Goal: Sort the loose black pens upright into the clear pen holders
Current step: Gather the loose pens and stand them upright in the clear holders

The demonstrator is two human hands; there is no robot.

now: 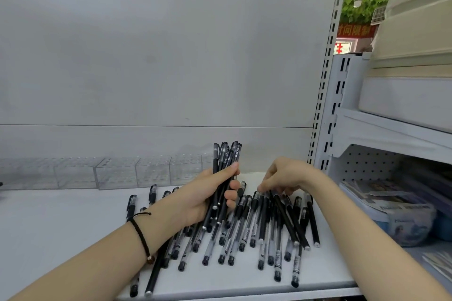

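Several loose black pens (266, 230) lie in a heap on the white shelf (61, 222), mostly right of centre. My left hand (208, 195) grips a bundle of pens (226, 159) upright above the heap, caps up. My right hand (283, 178) hovers over the far end of the heap, its fingertips touching the top of a pen there; whether it pinches that pen is unclear. A row of clear pen holders (117, 173) stands against the back panel at the left and centre, and they look empty.
A slotted white upright (322, 95) bounds the shelf on the right. Beyond it, another shelf unit holds beige bins (415, 32) above and packaged goods (396, 212) below. The shelf's front edge runs just under the pens.
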